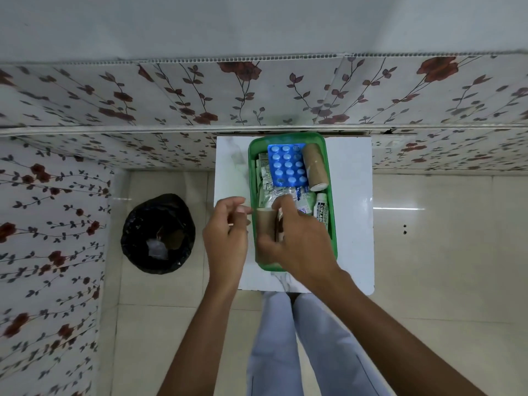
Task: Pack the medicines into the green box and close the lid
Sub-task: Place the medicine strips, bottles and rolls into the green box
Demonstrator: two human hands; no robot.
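While reaching down into the near end of the box, right hand (297,241) curled over a tan cardboard-coloured bandage roll (265,227), fingers bent around its top and side, gripping it as it stands against the near-left inner corner. Just to the left of that, outside the box wall, left hand (225,235) loosely half-closed, fingers curved inward with nothing visibly held, thumb tip near the rim. Around both, the shallow green plastic box (333,244), rectangular with rounded corners, lidless and open on top, resting on a small white square table top (354,224). Beyond the right hand's fingertips, crumpled silver foil medicine strips (281,192) in the middle of the box; to the right of the knuckles, a white ointment tube with black lettering (321,210) lying along the right wall. Farther away, a blue blister pack of round white tablets (288,164) propped at the far end, and beside it on the right a second tan bandage roll (315,167). Well off to the left of the left hand, on the pale tiled floor, a round bin lined with a black plastic bag (158,234). Below the table edge, light-coloured trouser legs (285,352).
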